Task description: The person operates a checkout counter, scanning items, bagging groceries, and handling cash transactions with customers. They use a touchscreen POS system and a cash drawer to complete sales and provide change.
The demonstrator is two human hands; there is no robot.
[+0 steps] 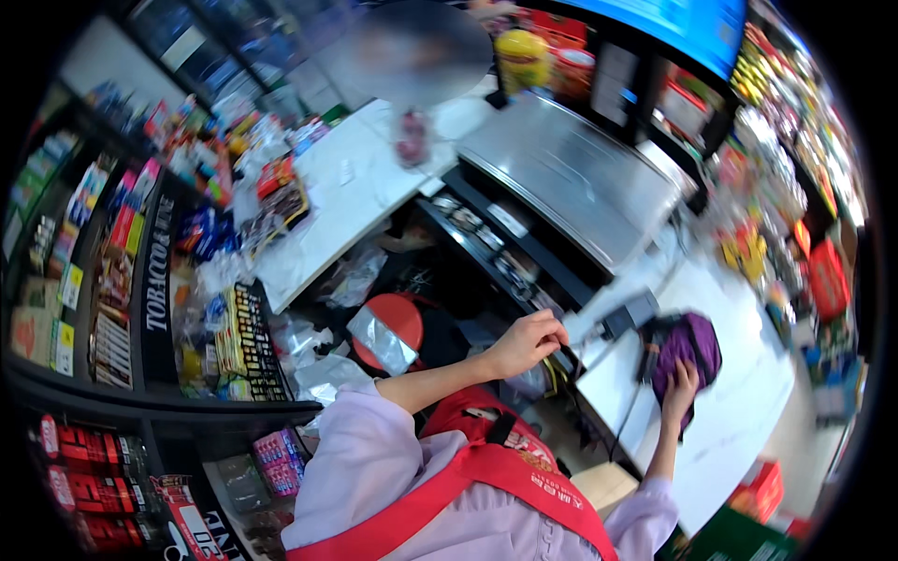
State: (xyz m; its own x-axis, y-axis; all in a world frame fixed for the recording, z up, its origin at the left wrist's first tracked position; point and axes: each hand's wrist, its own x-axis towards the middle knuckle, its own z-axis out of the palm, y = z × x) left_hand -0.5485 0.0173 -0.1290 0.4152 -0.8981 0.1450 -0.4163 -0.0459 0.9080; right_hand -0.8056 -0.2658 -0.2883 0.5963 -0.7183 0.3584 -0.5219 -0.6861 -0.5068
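My right hand [682,387] rests on a purple fabric pouch [691,347] with dark trim, which lies on the white marble-look counter [744,421] to the right. My left hand [530,343] is bent at the wrist with its fingers curled, over the counter's inner edge beside the open cash drawer [491,245]. Something thin and dark hangs below its fingertips; whether it is held cannot be told. A small dark device [629,314] with a cable lies between the hands, close to the pouch.
A metal-topped unit [561,175] stands above the drawer. Across the counter is a person [421,52], near a blurred reddish packet [412,138]. Below the counter sits a red round lid or stool [387,333] among plastic bags. Shelves of packaged goods [105,280] line the left.
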